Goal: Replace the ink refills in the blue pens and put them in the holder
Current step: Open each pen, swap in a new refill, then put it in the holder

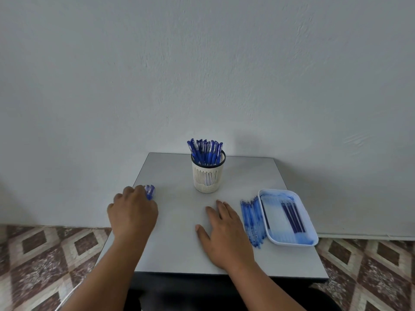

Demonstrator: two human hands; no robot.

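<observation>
Holder point(208, 176): white slotted cup, upright at the back centre of the grey table point(175, 243); it is packed with capped blue pens point(205, 151) standing in it.
Left hand point(132, 212): at the table's left edge, knuckles up, fingers curled over a small blue and clear item point(150, 191) that shows just past the fingertips. It looks like pens or pen ends, but blur and the hand's cover prevent a firm identification.
Right hand point(224, 232): lies flat on the table, palm down, fingers straight and slightly spread, holding nothing; it rests just left of the loose refills.
Loose refills point(252, 221): a row of pale, mostly clear tubes on the table, touching or just beside the tray's left wall. Judged to be the spent ones.
Tray point(311, 223): white, shallow, at the right side of the table; ink-stained at its far end.
Dark refills point(293, 217): a few full-looking blue tubes lying side by side in the tray.
Progress: judged well advanced. Most pens stand in the holder, and the spent pile outnumbers the full refills left.
Remaining: whatever the left hand grips needs refilling, if not done, and placing in the holder. Whether the leftover dark refills are spares cannot be told.
</observation>
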